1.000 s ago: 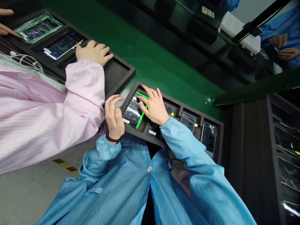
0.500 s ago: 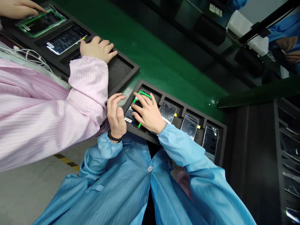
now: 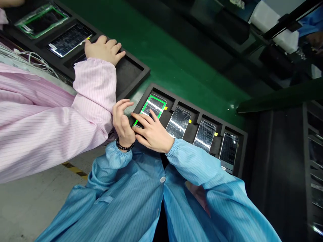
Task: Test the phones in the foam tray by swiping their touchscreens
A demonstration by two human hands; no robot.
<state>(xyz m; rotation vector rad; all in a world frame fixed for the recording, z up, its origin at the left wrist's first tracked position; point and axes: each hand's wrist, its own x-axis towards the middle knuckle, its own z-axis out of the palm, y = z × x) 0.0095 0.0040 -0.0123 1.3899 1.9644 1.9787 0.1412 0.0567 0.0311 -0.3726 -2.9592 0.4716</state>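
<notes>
Green-bordered screen [image 3: 154, 105], one, lying flat in the end compartment of the near tray, beside the left hand; clock hours below are read from it. Nearest: blue striped jacket [image 3: 133, 198], at 6 o'clock. Left hand [image 3: 123, 123], at 8 o'clock, just beside the tray's corner: wrist raised in a black bead bracelet [image 3: 124, 146], fingers loosely curled toward 2 o'clock, clasping nothing. Right hand [image 3: 153, 133], at 6 o'clock: palm down, fingers fanned toward 10 o'clock over the screen's lower end, forearm entering from 4 o'clock; grip released, though whether the fingertips press on the glass cannot be told. White label [image 3: 137, 125], at the screen's lower end: partly covered by fingers, unreadable. Near tray [image 3: 241, 151], dark, with three further screens in a row toward 4 o'clock: second screen [image 3: 178, 121], third screen [image 3: 205, 132] and fourth screen [image 3: 229, 148], the last with rows of fine print too small to read. Farther, at 10 o'clock: co-worker's hand [image 3: 104, 50], pink striped sleeve [image 3: 94, 80], spread over a second tray [image 3: 144, 71]; dark screen [image 3: 70, 38] there, white sticker [image 3: 52, 46] illegible. Beyond: green mat [image 3: 176, 64], at 1 o'clock; white box [image 3: 274, 28], at 2 o'clock.
</notes>
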